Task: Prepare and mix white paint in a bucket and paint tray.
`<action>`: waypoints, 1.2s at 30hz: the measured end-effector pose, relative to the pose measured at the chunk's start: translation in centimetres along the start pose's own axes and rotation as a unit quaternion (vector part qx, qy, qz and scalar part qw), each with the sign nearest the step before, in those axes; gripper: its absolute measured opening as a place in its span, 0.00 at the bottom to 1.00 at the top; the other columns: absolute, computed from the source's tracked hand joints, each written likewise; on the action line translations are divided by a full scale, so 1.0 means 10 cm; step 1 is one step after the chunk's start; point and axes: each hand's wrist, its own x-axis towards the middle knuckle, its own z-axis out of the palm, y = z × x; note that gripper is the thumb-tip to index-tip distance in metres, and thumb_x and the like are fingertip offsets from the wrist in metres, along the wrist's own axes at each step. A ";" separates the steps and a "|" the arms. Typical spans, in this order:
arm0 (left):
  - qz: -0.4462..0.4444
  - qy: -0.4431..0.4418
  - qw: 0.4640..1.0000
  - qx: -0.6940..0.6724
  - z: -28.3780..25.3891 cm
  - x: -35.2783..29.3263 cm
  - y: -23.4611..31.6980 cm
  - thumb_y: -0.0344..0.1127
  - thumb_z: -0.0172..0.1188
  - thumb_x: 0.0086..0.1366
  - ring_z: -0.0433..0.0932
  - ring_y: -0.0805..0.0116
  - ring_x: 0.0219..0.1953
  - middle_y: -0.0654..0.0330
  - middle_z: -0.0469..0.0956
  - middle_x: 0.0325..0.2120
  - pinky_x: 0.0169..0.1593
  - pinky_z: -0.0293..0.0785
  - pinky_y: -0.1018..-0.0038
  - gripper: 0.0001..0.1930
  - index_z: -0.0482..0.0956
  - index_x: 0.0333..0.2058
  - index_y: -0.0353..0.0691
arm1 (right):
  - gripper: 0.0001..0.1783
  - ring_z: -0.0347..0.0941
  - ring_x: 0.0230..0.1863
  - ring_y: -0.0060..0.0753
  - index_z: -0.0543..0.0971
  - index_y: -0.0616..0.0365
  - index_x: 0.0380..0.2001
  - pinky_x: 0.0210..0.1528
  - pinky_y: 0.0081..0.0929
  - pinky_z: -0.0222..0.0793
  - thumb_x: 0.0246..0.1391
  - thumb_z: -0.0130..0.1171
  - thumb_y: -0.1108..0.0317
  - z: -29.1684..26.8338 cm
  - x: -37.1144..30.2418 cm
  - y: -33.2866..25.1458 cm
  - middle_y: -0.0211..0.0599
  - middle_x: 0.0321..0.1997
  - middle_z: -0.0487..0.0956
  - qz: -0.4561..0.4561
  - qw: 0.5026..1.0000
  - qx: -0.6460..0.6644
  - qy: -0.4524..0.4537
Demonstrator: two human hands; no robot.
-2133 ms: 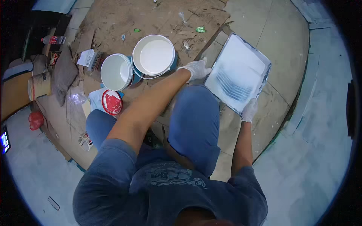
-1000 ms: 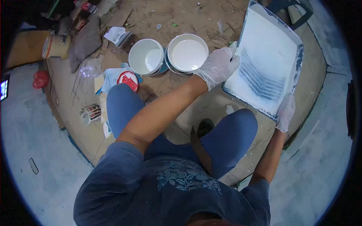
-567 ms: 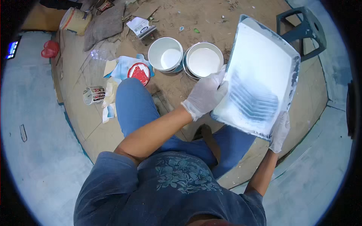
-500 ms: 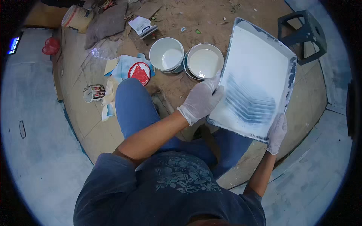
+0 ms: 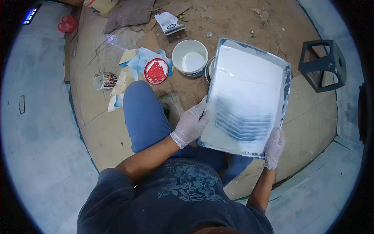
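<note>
Held before us over our right leg (image 5: 240,167), a paint tray (image 5: 286,86) | Left hand (image 5: 191,123) and right hand (image 5: 275,146) pinch opposite rims, our underside fingers hidden | Wet white paint (image 5: 249,74) could slop onto floor tiles (image 5: 307,117) should either glove slip or tilt it

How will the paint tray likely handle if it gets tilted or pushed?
The paint tray is probably fairly stiff: it spans left hand to right hand without visible sagging. The white paint pooled in it would likely slosh or spill if tipped. Its smeared rim might be slippery.
</note>
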 end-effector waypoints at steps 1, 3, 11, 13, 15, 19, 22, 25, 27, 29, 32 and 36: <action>0.002 0.010 1.000 0.000 -0.04 -0.04 0.00 0.35 0.48 0.65 0.66 0.52 0.59 0.43 0.66 0.56 0.60 0.61 0.71 0.25 0.62 0.59 0.33 | 0.20 0.70 0.46 0.23 0.71 0.68 0.51 0.48 0.21 0.66 0.65 0.44 0.62 0.04 0.00 0.01 0.36 0.46 0.76 -0.002 1.000 -0.004 -0.008; 0.007 0.025 1.000 -0.015 -0.08 -0.11 -0.09 0.34 0.49 0.64 0.66 0.52 0.58 0.43 0.67 0.55 0.59 0.61 0.71 0.25 0.62 0.59 0.33 | 0.19 0.70 0.45 0.23 0.71 0.67 0.51 0.48 0.21 0.66 0.65 0.44 0.62 0.08 0.00 0.01 0.35 0.46 0.76 -0.002 0.999 -0.027 -0.021; -0.038 0.058 0.995 -0.076 -0.17 -0.18 -0.49 0.33 0.50 0.64 0.68 0.57 0.57 0.45 0.69 0.54 0.59 0.61 0.72 0.26 0.60 0.60 0.34 | 0.19 0.69 0.46 0.21 0.69 0.65 0.53 0.48 0.20 0.66 0.66 0.43 0.63 0.43 0.09 0.00 0.34 0.47 0.75 0.024 0.997 -0.064 -0.041; -0.030 0.064 0.996 -0.060 -0.20 -0.17 -0.53 0.31 0.50 0.65 0.70 0.65 0.55 0.48 0.71 0.53 0.57 0.63 0.75 0.25 0.60 0.60 0.34 | 0.20 0.69 0.46 0.21 0.69 0.65 0.54 0.49 0.20 0.66 0.66 0.43 0.63 0.46 0.12 0.01 0.33 0.47 0.75 0.020 0.996 -0.067 -0.047; -0.021 0.068 0.997 -0.043 -0.24 -0.15 -0.55 0.30 0.49 0.65 0.71 0.72 0.52 0.51 0.73 0.51 0.55 0.64 0.79 0.25 0.60 0.60 0.33 | 0.20 0.69 0.45 0.21 0.69 0.66 0.54 0.48 0.20 0.66 0.66 0.43 0.63 0.48 0.14 0.05 0.33 0.47 0.75 0.022 0.996 -0.073 -0.047; -0.065 0.066 0.995 -0.048 -0.26 -0.13 -0.62 0.32 0.49 0.66 0.74 0.71 0.48 0.51 0.75 0.48 0.52 0.66 0.78 0.25 0.60 0.61 0.37 | 0.20 0.69 0.45 0.20 0.70 0.66 0.53 0.48 0.20 0.66 0.65 0.44 0.63 0.55 0.14 0.06 0.32 0.45 0.75 0.026 0.994 -0.100 -0.027; -0.062 0.060 0.993 -0.078 -0.25 -0.14 -0.69 0.34 0.48 0.65 0.73 0.60 0.52 0.47 0.72 0.50 0.54 0.65 0.75 0.25 0.60 0.61 0.39 | 0.20 0.68 0.45 0.19 0.71 0.66 0.53 0.47 0.19 0.65 0.65 0.44 0.63 0.60 0.13 0.01 0.31 0.44 0.76 0.025 0.994 -0.104 -0.023; -0.103 0.033 0.990 -0.096 -0.32 -0.12 -0.59 0.34 0.47 0.65 0.75 0.60 0.50 0.47 0.74 0.48 0.52 0.66 0.75 0.25 0.59 0.61 0.40 | 0.21 0.68 0.46 0.18 0.70 0.67 0.54 0.47 0.18 0.65 0.65 0.44 0.62 0.63 0.12 -0.03 0.32 0.45 0.75 0.025 0.994 -0.095 -0.041; -0.083 0.049 0.991 -0.090 -0.28 -0.13 -0.71 0.35 0.47 0.65 0.75 0.60 0.49 0.47 0.74 0.47 0.52 0.67 0.74 0.26 0.59 0.62 0.40 | 0.21 0.68 0.46 0.19 0.70 0.67 0.54 0.47 0.18 0.65 0.65 0.45 0.62 0.65 0.12 -0.08 0.32 0.46 0.75 0.034 0.990 -0.127 -0.041; -0.062 0.064 0.992 -0.085 -0.28 -0.12 -0.75 0.35 0.47 0.65 0.76 0.60 0.47 0.47 0.75 0.46 0.51 0.67 0.74 0.26 0.59 0.62 0.41 | 0.21 0.68 0.46 0.19 0.69 0.67 0.54 0.47 0.18 0.65 0.65 0.46 0.62 0.66 0.13 -0.09 0.32 0.46 0.75 0.043 0.985 -0.161 -0.040; -0.096 0.045 0.987 -0.120 -0.30 -0.09 -0.77 0.29 0.48 0.66 0.71 0.76 0.48 0.59 0.73 0.50 0.52 0.64 0.80 0.25 0.60 0.61 0.38 | 0.22 0.69 0.45 0.19 0.69 0.66 0.54 0.47 0.17 0.65 0.65 0.47 0.61 0.68 0.14 -0.08 0.31 0.45 0.75 0.056 0.992 -0.111 -0.035; -0.116 0.025 0.981 -0.156 -0.33 -0.07 -0.86 0.30 0.48 0.67 0.69 0.77 0.49 0.60 0.73 0.51 0.53 0.63 0.81 0.25 0.60 0.62 0.38 | 0.21 0.69 0.44 0.19 0.70 0.65 0.54 0.47 0.17 0.65 0.64 0.47 0.61 0.76 0.13 -0.11 0.31 0.44 0.75 0.045 0.992 -0.112 -0.031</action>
